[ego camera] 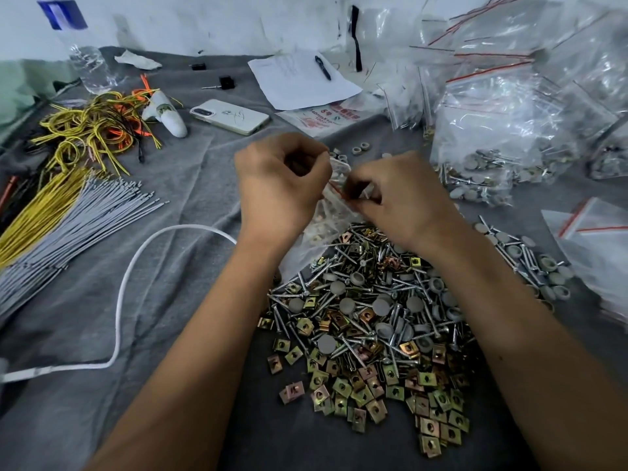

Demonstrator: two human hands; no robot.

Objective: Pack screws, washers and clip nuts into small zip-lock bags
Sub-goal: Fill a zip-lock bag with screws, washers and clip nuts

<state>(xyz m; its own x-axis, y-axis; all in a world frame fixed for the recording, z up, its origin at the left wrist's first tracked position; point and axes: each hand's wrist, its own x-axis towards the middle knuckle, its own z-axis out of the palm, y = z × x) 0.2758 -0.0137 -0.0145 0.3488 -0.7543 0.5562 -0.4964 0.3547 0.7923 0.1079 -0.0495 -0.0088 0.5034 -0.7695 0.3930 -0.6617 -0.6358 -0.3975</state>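
Note:
A small clear zip-lock bag (334, 212) with a red strip hangs between both hands above the heap. My left hand (278, 185) grips the bag's top edge on the left with curled fingers. My right hand (399, 198) pinches the red strip on the right. Small parts show inside the bag. Below lies a heap of silver screws (377, 294), grey round washers (380, 305) and brass-coloured clip nuts (367, 392) on the grey cloth (190, 185).
Filled zip-lock bags (503, 130) pile up at the back right, empty bags (591, 226) at the right edge. Left: grey and yellow cable ties (68, 212), a white cable (125, 287). Behind: a phone (229, 116), paper with pen (302, 79), a water bottle (81, 52).

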